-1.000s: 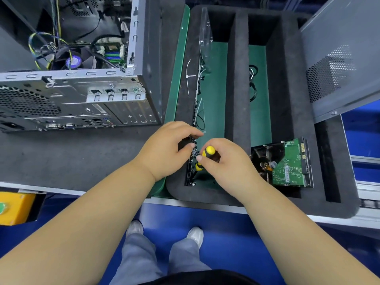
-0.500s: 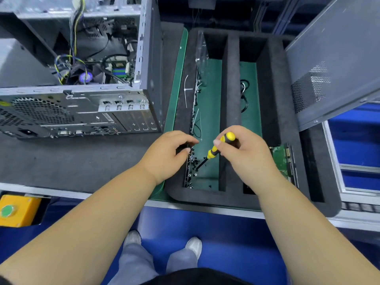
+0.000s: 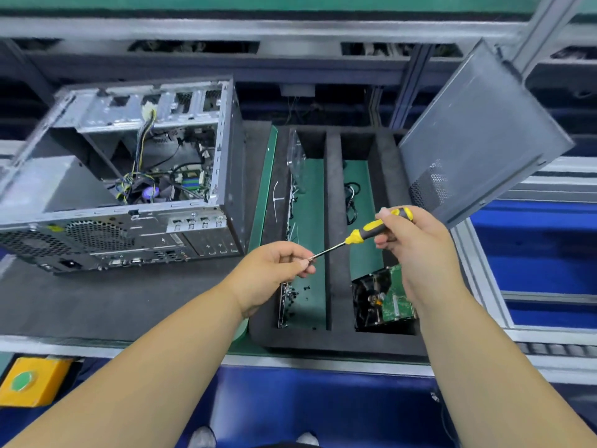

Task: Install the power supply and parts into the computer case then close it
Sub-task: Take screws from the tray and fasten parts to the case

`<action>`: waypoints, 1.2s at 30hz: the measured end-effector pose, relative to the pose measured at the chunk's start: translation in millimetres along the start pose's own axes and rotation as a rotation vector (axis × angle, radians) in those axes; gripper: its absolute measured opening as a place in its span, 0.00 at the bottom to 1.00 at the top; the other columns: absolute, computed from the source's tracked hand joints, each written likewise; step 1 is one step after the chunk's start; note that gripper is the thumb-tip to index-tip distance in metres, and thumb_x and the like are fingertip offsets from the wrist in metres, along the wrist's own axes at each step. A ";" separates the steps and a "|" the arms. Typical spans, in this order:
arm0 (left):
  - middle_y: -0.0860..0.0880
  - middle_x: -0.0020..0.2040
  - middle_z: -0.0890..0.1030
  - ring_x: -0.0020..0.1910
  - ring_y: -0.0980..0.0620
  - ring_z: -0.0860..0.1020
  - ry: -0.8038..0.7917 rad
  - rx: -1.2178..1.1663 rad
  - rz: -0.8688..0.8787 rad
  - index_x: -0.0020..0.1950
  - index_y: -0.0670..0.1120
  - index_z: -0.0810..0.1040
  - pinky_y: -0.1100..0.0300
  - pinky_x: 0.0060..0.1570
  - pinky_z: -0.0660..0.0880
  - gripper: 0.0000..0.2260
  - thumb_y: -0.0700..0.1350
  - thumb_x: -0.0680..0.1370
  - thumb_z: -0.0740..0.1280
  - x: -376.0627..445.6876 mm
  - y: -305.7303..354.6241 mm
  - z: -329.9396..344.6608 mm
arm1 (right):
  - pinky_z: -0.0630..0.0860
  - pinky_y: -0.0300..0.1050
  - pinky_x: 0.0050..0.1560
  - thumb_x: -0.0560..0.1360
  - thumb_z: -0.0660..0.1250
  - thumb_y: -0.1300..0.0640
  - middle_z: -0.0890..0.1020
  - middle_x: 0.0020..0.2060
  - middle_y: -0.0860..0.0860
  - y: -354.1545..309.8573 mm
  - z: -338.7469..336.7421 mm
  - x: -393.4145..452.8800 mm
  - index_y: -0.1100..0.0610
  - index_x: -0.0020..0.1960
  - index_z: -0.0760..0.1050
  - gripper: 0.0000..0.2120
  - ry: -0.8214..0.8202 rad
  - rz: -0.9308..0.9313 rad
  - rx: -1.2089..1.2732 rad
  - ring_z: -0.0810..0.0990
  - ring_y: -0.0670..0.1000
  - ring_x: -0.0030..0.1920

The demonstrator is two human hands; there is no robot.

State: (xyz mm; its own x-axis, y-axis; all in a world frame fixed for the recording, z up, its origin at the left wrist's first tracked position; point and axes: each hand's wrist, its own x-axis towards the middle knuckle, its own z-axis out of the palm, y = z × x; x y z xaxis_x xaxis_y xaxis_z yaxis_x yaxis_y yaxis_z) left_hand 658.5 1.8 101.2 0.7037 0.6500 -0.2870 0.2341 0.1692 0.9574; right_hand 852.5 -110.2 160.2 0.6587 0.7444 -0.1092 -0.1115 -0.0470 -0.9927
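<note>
Right hand [image 3: 416, 250] is gripping the yellow-and-black screwdriver [image 3: 365, 232] over the foam tray [image 3: 334, 221]; left hand [image 3: 274, 270] is pinching at its tip. The open computer case [image 3: 129, 189] is sitting on the counter [image 3: 97, 305], left.

right hand [image 3: 416, 244] grips a yellow and black screwdriver [image 3: 368, 230], tip angled down to the left hand [image 3: 274, 273], which pinches something tiny right at the tip, can't tell what. open computer case [image 3: 129, 189] on the left, hard drive [image 3: 384, 299] in the foam tray [image 3: 334, 221], side panel [image 3: 484, 140] propped at the right
</note>
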 end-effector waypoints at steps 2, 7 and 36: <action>0.48 0.44 0.85 0.43 0.55 0.80 0.028 -0.054 -0.006 0.47 0.50 0.83 0.63 0.44 0.73 0.08 0.38 0.78 0.67 -1.7 6.7 2.0 | 0.75 0.42 0.42 0.72 0.69 0.50 0.86 0.37 0.54 -5.9 0.1 -3.0 0.52 0.38 0.78 0.06 0.010 -0.010 0.031 0.78 0.48 0.34; 0.48 0.42 0.84 0.40 0.56 0.80 0.083 -0.242 -0.025 0.48 0.46 0.83 0.65 0.42 0.73 0.07 0.37 0.79 0.66 -10.5 22.2 1.2 | 0.76 0.40 0.40 0.73 0.68 0.50 0.85 0.36 0.50 -18.6 8.1 -8.7 0.47 0.36 0.79 0.07 0.009 -0.086 0.053 0.78 0.46 0.34; 0.51 0.34 0.80 0.31 0.58 0.75 0.187 -0.423 -0.072 0.43 0.44 0.81 0.68 0.35 0.72 0.10 0.47 0.80 0.65 -132.9 11.3 -190.7 | 0.76 0.48 0.47 0.74 0.67 0.49 0.86 0.40 0.50 -22.3 224.3 -109.5 0.48 0.39 0.77 0.07 -0.022 -0.196 -0.042 0.80 0.46 0.38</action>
State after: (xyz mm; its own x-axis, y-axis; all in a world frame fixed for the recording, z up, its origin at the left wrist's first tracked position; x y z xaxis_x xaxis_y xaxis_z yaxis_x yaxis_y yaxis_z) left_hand 439.7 58.6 156.5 0.5538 0.7412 -0.3795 -0.0435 0.4809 0.8757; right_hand 615.9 -41.3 206.0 0.6483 0.7564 0.0866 0.0487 0.0724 -0.9962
